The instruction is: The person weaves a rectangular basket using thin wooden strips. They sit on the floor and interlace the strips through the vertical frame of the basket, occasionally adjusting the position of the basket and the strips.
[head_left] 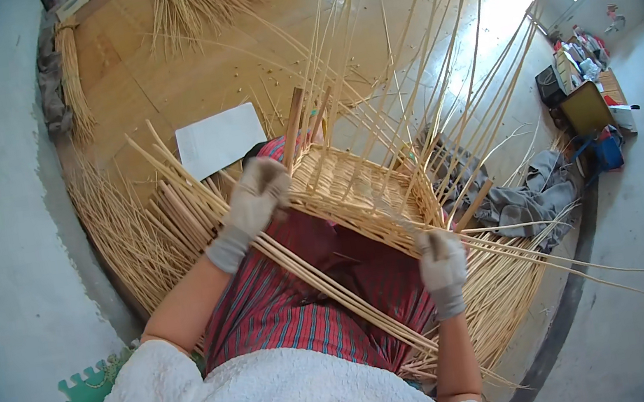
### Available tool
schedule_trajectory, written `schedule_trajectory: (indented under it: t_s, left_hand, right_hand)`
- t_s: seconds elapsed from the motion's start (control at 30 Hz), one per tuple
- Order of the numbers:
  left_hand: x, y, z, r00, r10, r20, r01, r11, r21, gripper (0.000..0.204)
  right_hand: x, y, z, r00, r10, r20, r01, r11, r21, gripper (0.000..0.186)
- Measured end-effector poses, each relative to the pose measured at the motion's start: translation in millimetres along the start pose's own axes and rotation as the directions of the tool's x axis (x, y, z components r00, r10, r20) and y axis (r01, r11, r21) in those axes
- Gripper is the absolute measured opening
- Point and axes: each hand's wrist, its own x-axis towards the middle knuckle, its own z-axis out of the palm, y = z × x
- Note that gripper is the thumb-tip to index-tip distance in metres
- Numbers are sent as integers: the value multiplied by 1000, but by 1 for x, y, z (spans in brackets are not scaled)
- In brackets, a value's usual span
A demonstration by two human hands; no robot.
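Furthest left, we see one green foam mat point(89, 398), one upright bundle of stalks point(74, 80) against the wall, and a heap of thin stalks point(128, 242) on the floor. Next comes one white board point(220, 140), flat and rectangular. Our gloved left hand point(258, 192) is at the basket's left end, its grip curled; blur means we cannot tell what it has hold of. In the middle, above the red striped cloth point(298, 321) over our lap, is one basket point(353, 184): pale yellow, part-woven, its woven bottom visible inside, long uprights fanning from its far side. Our gloved right hand point(441, 262) is at its near right corner, grip bent inward; we cannot tell how tightly it closes. Rightward lies rumpled grey cloth point(533, 194).
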Motion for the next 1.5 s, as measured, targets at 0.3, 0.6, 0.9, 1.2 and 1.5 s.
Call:
schedule_trajectory:
  t_s: [0.3,0.6,0.9,1.2,1.5]
  left_hand:
    - [31,-24,-23,966,-59,250,-90,834,544,31]
    - [50,37,-19,906,-364,215,144,743,654,39]
    - [154,50,-8,959,236,153,-254,962,104,29]
    - [164,39,-18,974,222,36,-225,947,231,19]
    - [141,40,-8,841,484,-241,-458,875,159,30]
  right_hand:
    - [124,-65,10,961,-198,-191,193,980,-43,15]
    - [154,-58,-2,953,-278,-121,246,942,-229,18]
    - [113,100,-99,995,-83,-63,74,988,-139,20]
    - [110,101,-82,981,-155,-118,151,988,-36,19]
    - [94,69,-87,940,231,252,-311,885,345,24]
